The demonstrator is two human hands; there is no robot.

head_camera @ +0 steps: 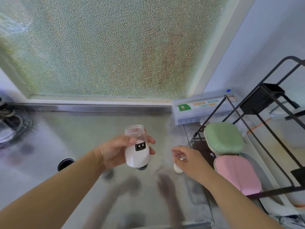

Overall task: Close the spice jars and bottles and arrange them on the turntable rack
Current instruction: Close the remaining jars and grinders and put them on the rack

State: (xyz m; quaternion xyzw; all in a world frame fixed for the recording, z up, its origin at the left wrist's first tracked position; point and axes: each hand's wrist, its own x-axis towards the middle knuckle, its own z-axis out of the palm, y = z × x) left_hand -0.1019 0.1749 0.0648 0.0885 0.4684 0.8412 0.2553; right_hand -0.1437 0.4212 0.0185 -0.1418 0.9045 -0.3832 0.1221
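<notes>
An open jar (136, 149) half filled with white powder is held in the left hand (115, 152), the fingers and thumb curled round its body just below the neck. The jar is lifted clear of the counter (79, 129) and tilted, its long axis leaning so that the uncapped mouth points up and away from the person, the base toward the wrist. The right hand (188, 160) is seen just beside it, to the jar's right and a little lower, with fingers curled; something small and pale appears to be pinched at the fingertips, but blur makes it impossible to tell whether that is the jar's lid. A small white object (177, 168) is partly hidden under that hand. A dark round cap (65, 164) lies on the counter to the left of the left forearm, well apart from the jar. The black wire rack (257, 116) stands beyond the right hand, on the far right. The closing step is judged to be in hand: a lid would have to be brought from the right, across and up onto the mouth, aligned with the jar's tilted axis, and the right hand is plainly the nearer one for that.
</notes>
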